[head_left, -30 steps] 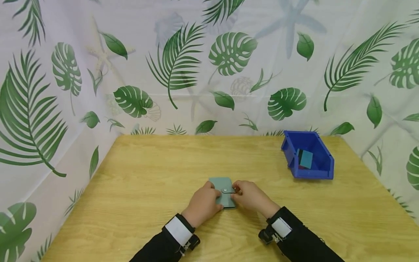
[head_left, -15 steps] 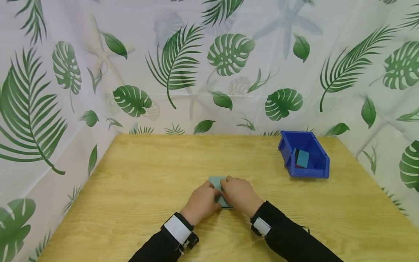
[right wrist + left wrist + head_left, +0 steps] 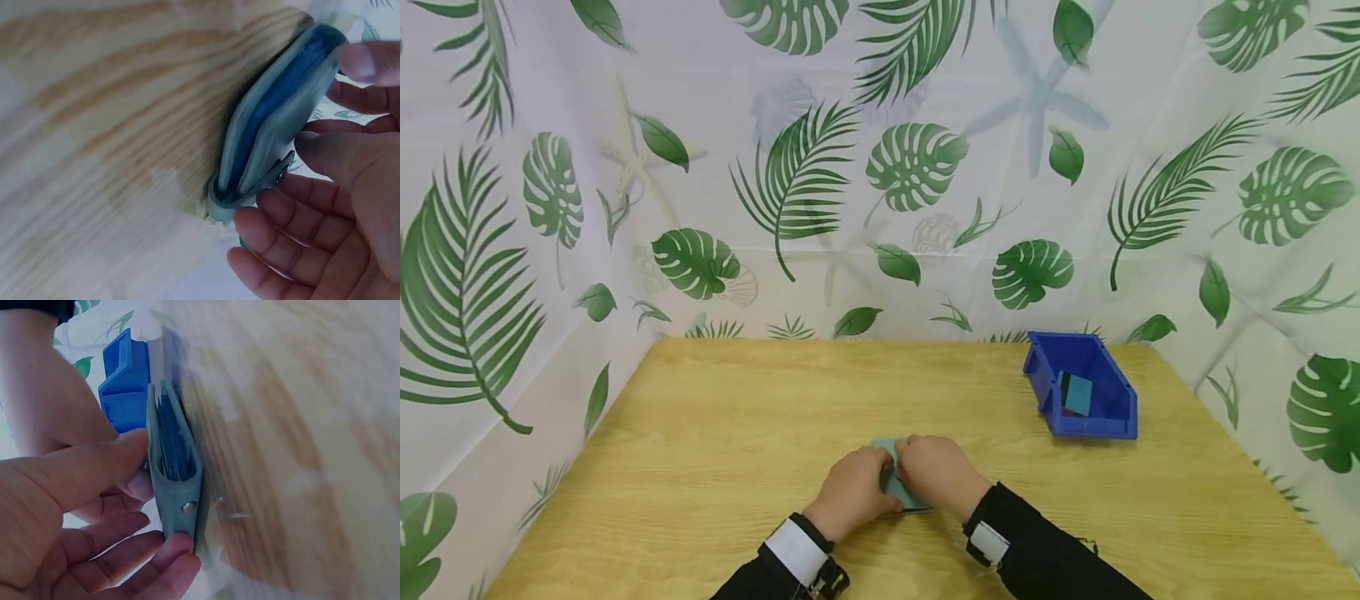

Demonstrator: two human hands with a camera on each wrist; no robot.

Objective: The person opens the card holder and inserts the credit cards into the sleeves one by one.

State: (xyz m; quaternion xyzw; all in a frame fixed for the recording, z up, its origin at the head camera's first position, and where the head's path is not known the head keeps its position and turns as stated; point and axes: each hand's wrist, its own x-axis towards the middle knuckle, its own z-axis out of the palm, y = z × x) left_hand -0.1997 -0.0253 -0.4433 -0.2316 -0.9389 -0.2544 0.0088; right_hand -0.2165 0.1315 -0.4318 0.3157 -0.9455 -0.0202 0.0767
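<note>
A pale green card holder with a snap strap lies on the wooden table between both hands. Blue sleeves show between its covers in the left wrist view. My left hand grips it from the left, thumb on the top cover and fingertips at the spine with its metal stud. My right hand reaches over the holder from the right and mostly hides it. In the right wrist view, the strap is folded over the cover from the edge, with the right thumb pressed on the cover beside it.
An open blue bin stands toward the back right of the table, with a light blue card and other flat pieces inside. Behind the table hangs a white leaf-print cloth.
The right hand has moved left from the holder's right edge onto its top, folding the strap over. The left hand keeps its grip. The head view has tilted up a little.
</note>
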